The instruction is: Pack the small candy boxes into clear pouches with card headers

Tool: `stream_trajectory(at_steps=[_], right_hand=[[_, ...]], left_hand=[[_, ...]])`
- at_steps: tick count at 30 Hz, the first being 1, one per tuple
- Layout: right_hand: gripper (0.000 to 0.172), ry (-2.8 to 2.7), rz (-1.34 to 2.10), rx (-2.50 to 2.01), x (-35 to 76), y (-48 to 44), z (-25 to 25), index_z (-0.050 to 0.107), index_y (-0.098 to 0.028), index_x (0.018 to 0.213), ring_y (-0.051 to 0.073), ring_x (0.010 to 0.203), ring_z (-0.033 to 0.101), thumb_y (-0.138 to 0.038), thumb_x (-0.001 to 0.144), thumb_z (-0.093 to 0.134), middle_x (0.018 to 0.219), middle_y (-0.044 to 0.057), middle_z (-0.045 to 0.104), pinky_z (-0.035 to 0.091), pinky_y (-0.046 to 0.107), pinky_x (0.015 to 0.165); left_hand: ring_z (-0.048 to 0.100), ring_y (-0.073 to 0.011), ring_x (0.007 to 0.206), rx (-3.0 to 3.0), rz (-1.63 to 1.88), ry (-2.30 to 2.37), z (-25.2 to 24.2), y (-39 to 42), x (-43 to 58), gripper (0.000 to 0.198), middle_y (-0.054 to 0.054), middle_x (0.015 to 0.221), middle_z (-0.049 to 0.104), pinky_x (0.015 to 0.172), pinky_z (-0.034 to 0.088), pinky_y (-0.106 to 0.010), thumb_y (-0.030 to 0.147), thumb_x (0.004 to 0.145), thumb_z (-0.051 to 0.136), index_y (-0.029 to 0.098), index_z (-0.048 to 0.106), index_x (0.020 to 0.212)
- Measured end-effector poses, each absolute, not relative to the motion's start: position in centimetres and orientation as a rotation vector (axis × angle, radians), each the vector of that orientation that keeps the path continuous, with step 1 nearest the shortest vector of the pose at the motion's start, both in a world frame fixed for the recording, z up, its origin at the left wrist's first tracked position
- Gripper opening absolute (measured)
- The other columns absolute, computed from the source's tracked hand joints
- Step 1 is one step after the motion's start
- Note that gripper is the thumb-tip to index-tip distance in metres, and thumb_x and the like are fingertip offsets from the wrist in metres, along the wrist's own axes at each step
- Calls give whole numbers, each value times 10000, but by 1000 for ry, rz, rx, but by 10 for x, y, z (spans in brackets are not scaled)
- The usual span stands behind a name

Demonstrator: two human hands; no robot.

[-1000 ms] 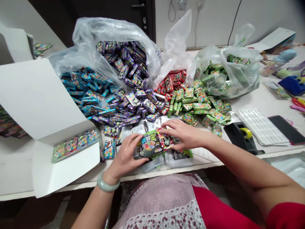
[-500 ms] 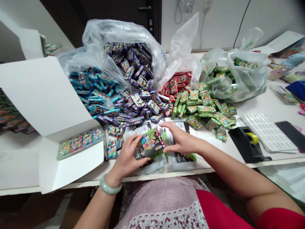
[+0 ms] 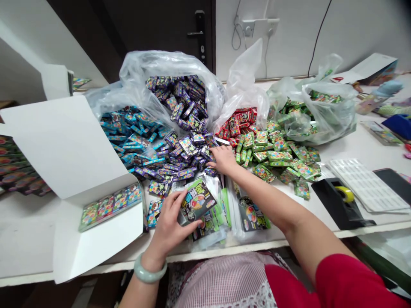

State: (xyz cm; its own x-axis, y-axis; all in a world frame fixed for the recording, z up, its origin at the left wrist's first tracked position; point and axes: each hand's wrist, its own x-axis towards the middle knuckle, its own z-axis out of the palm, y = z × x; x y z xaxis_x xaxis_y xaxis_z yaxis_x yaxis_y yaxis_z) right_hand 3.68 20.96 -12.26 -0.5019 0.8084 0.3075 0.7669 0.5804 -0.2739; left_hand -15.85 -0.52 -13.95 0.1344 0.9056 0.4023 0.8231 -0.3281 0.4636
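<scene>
Presently the left hand (image 3: 170, 222) grips a green packet (image 3: 196, 202), fingers curled round its left edge and thumb under its near corner, the packet tilted up off the table (image 3: 359, 143). The packet sits just right of the open white box (image 3: 96, 231), whose front wall stands close to the table's near edge. Under and right of the packet lie clear sleeves (image 3: 247, 214) of printed packs, their near ends reaching almost to that edge.

The right hand (image 3: 223, 159) lies beyond the packet, palm down, fingers spread on small purple packs (image 3: 180, 149) where they meet the red packs (image 3: 239, 122); whether it has one pinched cannot be told. Left of the purple heap lie blue packs (image 3: 128, 132); right of the red ones, green packs (image 3: 279, 154) spill from a clear bag (image 3: 324, 111).

Room for moving is scant: heaps fill the table behind the packet, the box flap (image 3: 61, 145) rises to its left. Bare table shows only right of the green packs, around the black tape dispenser (image 3: 340, 201), which stands close to the near edge, and beside it a white sheet (image 3: 366, 186) and a phone (image 3: 396, 179).
</scene>
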Motion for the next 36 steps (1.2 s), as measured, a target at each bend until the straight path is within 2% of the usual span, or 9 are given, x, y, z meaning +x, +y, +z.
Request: stream_trajectory(at_steps=[3,6,11,15,18,21,25,29,36], right_hand=[[338,-2346,233,-1281,27,212,-130,621,-126,1136,308,1038,552,-296,845,611,1116,179,648,364,455,920],[284,-2275,342,-1264,41,205,-131,622,-159,1124,236,946,593,-278,908,480,1039,110,673,423,379,858],[333,-1948,1184,-1105,106,180,-123,645,-170,1011,137,664,563,-431,881,484,799,16,640,469,273,623],[322,-2043,1435,-1030,158,170,-111,643,-201,1079,107,617,540,-402,837,577,791,-6,642,464,249,598],[205,-2343,1407,-986,173,177,-108,703,-186,912,142,747,605,-345,824,609,832,22,676,488,287,728],[210,-2480,1092,-1010,172,178,-113,696,-187,985,192,929,623,-280,803,645,1003,64,680,477,342,863],[419,-2374,551,-1227,169,149,-126,592,-163,1188,271,1140,538,-378,830,632,1209,134,602,408,442,985],[849,-2477,383,-1365,167,121,-142,466,-169,1350,394,1313,349,-507,637,779,1417,189,426,293,570,1047],[722,-2404,514,-1017,163,116,-120,488,-193,1308,309,1239,447,-398,672,762,1323,146,504,345,483,1034]], left_hand=[[462,-311,1203,2288,957,1770,-142,-8,-161,852,-109,1298,437,1022,421,-509,431,749,723,291,263,1452],[467,-306,1198,2283,977,1794,-146,-10,-167,841,-109,1294,440,1027,422,-504,446,751,717,279,278,1449],[477,-300,1194,2265,1004,1784,-148,-9,-175,818,-101,1293,445,1040,415,-499,475,758,702,283,297,1443],[490,-306,1181,2292,998,1754,-147,-2,-166,798,-97,1284,454,1030,423,-494,505,760,687,287,320,1435],[498,-306,1172,2328,945,1699,-144,5,-154,808,-94,1278,461,1025,425,-489,529,752,685,288,323,1433],[494,-309,1175,2362,888,1649,-142,9,-146,814,-95,1285,457,1025,421,-492,537,747,684,289,323,1433],[492,-304,1176,2368,860,1651,-143,7,-148,801,-96,1283,455,1021,421,-486,513,755,689,292,321,1431],[490,-301,1181,2364,809,1607,-147,7,-148,795,-98,1283,453,1022,424,-479,494,757,695,287,322,1428],[466,-305,1214,2342,767,1577,-142,8,-144,806,-107,1307,436,1042,410,-485,465,758,706,278,313,1437]])
